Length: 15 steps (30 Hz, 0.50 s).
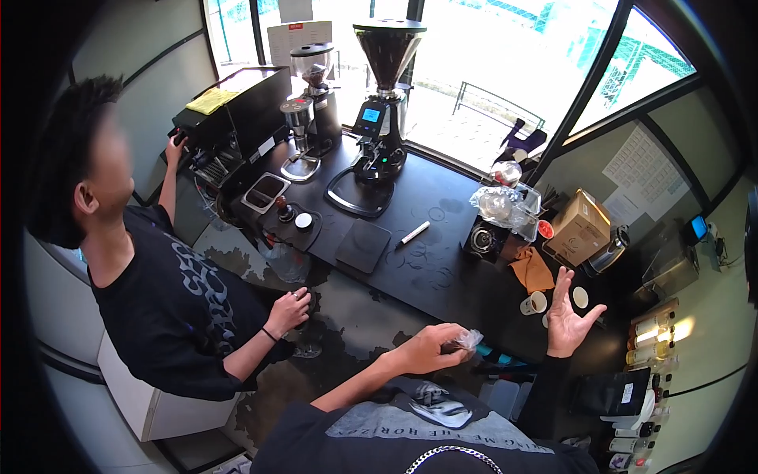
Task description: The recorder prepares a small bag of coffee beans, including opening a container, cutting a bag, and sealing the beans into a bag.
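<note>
My left hand (427,351) is closed around a crumpled piece of transparent plastic (469,340), held in front of my shirt near the counter's front edge. Most of the plastic is hidden by my fingers. Raised at the right, my right hand (567,317) has its palm up and fingers spread, with nothing in it. Close to it are a paper cup (533,303) with brown contents and a second white cup (580,297). An orange cloth (532,269) lies just beyond. On the black counter (408,284) are a white marker (413,235) and a flat black square (363,246).
A co-worker (172,296) stands at left, one hand on the espresso machine (219,130). Two coffee grinders (379,118) stand by the window. A tamper (285,210) rests on a mat. A cardboard box (577,228) and plastic-wrapped containers (503,204) occupy the right; bottles (648,338) line the wall.
</note>
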Tool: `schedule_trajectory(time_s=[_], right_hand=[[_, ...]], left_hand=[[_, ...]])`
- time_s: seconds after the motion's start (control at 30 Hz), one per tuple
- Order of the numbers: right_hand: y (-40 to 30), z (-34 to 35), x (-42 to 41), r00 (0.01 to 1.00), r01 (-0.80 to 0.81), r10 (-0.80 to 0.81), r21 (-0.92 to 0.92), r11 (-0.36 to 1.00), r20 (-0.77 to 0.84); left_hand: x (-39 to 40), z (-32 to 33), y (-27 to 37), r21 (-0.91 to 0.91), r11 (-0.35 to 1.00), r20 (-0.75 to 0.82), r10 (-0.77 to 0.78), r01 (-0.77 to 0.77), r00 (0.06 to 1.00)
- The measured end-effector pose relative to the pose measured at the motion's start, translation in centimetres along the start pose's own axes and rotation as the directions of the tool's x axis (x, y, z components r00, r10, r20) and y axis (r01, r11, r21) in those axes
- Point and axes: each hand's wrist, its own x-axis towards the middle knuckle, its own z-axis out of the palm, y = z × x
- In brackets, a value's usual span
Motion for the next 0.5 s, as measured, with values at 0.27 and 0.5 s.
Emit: schedule_trajectory(time_s=[0.27,0.5], right_hand=[[1.2,-2.4,-0.1,0.984,-0.103,0.112,0.066,0.992,-0.142],[3.8,-4.1,1.5,0.916,-0.258,0.24,-0.014,0.966,-0.322]], left_hand=[[-3.8,0.5,-1.2,-0.114,0.986,0.039,-0.121,0.125,0.992],[-6.6,-0.2,-1.5,-0.116,0.962,-0.025,-0.25,0.245,0.968]])
